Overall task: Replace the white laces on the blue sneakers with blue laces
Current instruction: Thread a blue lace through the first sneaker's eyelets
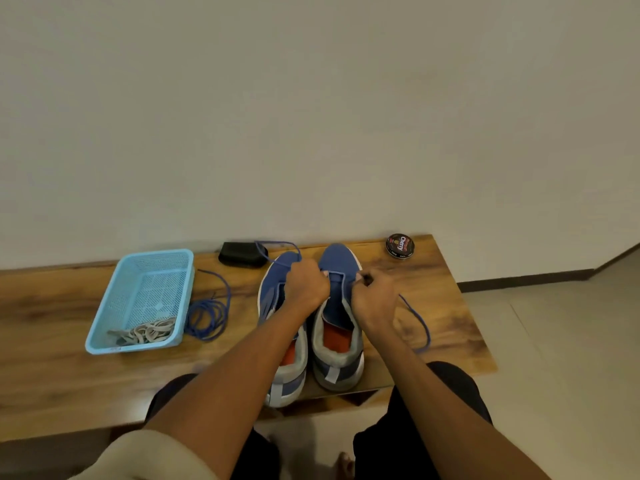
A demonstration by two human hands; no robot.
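With both forearms extended over the bench [69, 375], the left hand [306, 284] and right hand [375, 301] curl closed on a blue lace [417, 317] above the right sneaker [337, 306], its ends trailing outward from each grip.

Both hands, left hand [306, 284] and right hand [375, 299], pinch a blue lace [417, 318] over the right sneaker [337, 327]; white laces [147, 332] lie in the basket [104, 313].
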